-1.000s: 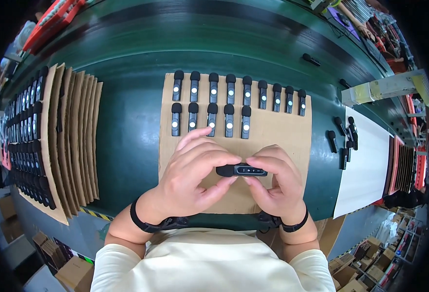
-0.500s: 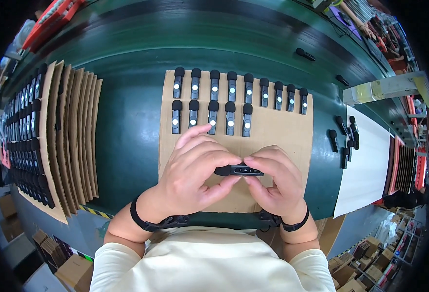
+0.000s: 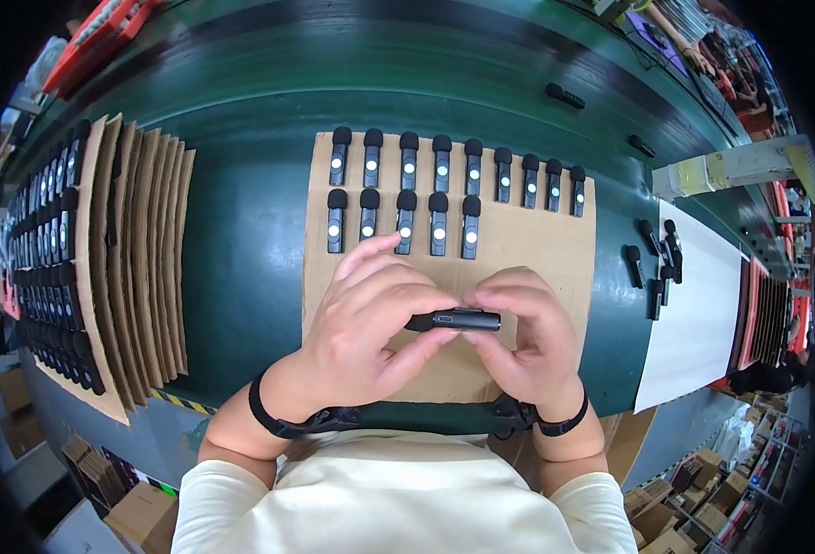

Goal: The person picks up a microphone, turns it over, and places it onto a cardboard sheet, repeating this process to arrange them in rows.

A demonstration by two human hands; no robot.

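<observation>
While pinched at both ends: small black device (image 3: 453, 320), level, above the cardboard sheet (image 3: 555, 240).
Head view, left hand (image 3: 370, 323): fingers curled, thumb and fingertips clamped on the device's end at 9 o'clock.
Right hand (image 3: 527, 337): fingers bent, closed on the end at 3 o'clock.
Toward 12 o'clock: two rows of black devices (image 3: 403, 222) on the sheet.

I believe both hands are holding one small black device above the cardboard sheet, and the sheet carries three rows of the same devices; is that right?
Not quite: the head view shows two rows, not three, on the cardboard sheet. The left hand and right hand do hold one small black device above it.
</observation>
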